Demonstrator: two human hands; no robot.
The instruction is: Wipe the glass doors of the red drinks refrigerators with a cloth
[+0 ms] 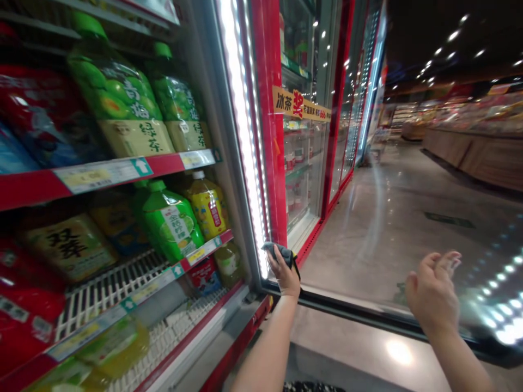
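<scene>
My left hand (285, 275) grips a dark cloth (281, 252) and presses it against the lower corner of the open glass cooler door (388, 228), beside the red door frame (267, 136). My right hand (433, 291) rests flat on the glass of that door, fingers spread and loosely raised, holding nothing. The door swings out to the right, and its dark bottom rail (368, 316) runs below both hands.
The open cooler on the left holds green tea bottles (118, 103), a green bottle (169, 220) and a yellow bottle (207, 207) on red-edged wire shelves (122, 283). More red-framed coolers (310, 136) continue ahead. A shiny shop floor and display counters (469, 152) lie beyond the glass.
</scene>
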